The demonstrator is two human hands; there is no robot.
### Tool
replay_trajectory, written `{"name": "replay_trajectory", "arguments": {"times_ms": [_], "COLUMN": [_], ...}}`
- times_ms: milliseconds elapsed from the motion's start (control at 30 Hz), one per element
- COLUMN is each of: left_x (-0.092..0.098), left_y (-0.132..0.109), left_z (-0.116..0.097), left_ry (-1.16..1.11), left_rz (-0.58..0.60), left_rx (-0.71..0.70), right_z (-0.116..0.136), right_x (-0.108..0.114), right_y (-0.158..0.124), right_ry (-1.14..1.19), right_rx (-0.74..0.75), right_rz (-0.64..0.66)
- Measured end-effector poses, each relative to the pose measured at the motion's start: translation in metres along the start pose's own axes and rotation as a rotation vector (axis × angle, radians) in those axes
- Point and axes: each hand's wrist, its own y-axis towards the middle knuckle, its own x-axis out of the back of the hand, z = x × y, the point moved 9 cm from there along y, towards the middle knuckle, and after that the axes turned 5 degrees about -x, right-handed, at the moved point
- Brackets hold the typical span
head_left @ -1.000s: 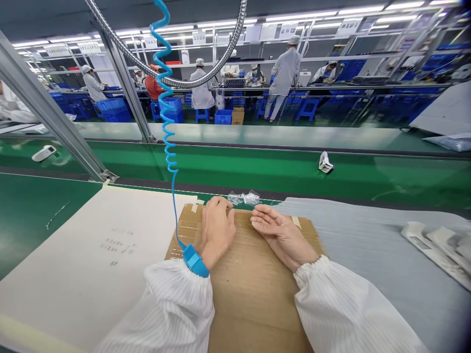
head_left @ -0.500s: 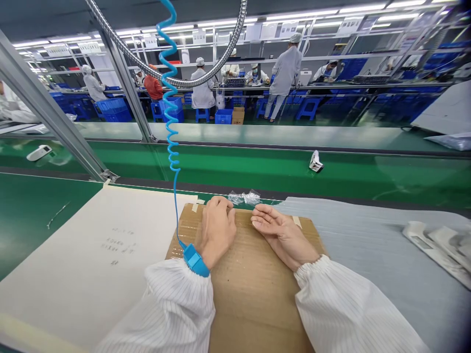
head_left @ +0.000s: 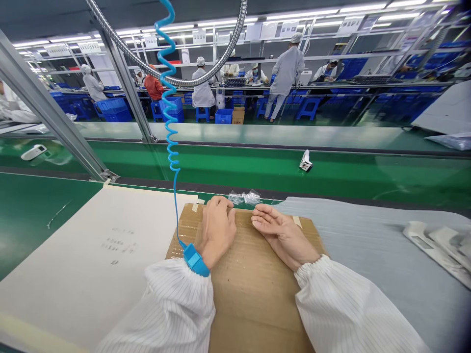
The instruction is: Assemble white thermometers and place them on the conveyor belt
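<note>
The left hand [head_left: 217,229] is resting knuckles-up on a flat brown corrugated cardboard sheet [head_left: 257,304], fingers curled under (whether they are closing on anything small, I cannot tell). The right hand [head_left: 282,236] is lying on its side on the same sheet, fingers loosely curved, holding nothing visible. The two hands are resting apart, with a narrow gap between them. A crinkled clear plastic bag [head_left: 243,198] is lying just beyond that gap, at the cardboard's far edge, touched by neither hand. A blue wrist strap [head_left: 196,260] is circling the left wrist, its coiled blue cord [head_left: 170,98] rising past the hand. Left of the hands, a cream paper sheet [head_left: 91,255] with faint handwriting is lying flat; to their right, a grey foam sheet [head_left: 368,235] is bearing white moulded pieces [head_left: 436,250]. Beyond them, a green conveyor belt [head_left: 235,166] is stretching crosswise.
</note>
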Motion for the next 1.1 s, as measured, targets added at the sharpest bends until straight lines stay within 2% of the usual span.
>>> {"name": "replay_trajectory", "arguments": {"times_ms": [1100], "left_x": [0.0008], "left_y": [0.0005], "left_z": [-0.0018], "left_ry": [0.009], "left_rz": [0.010], "left_rx": [0.013], "right_z": [0.0003], "right_x": [0.0011], "right_y": [0.0005], "right_ry": [-0.008], "right_rx": [0.013], "right_rz": [-0.015]}}
